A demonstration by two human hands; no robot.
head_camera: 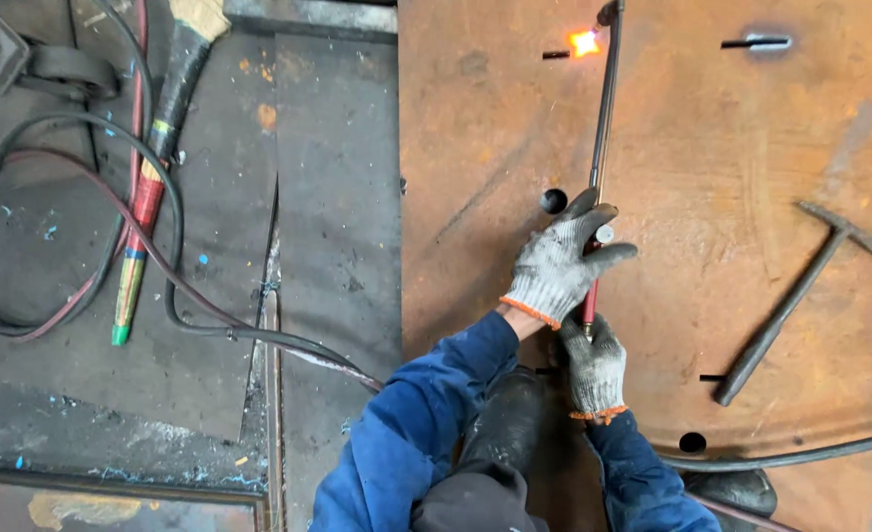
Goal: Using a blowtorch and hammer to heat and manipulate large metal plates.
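Note:
A long cutting torch [605, 108] reaches away from me over a rusty steel plate [692, 167]. Its tip burns with a bright orange flame [583, 42] right next to a short dark slot in the plate. My left hand [561, 264], in a grey knit glove with an orange cuff, grips the torch body around its valve. My right hand [594, 366], gloved the same way, holds the red rear end of the torch just below. Both sleeves are blue.
A rusty hammer [790, 300] lies on the plate to the right. Round holes [553, 200] and cut slots [756, 42] dot the plate. Hoses [81, 236] loop over the dark floor at left beside a striped stick [145, 202]. My black boot [505, 419] rests below.

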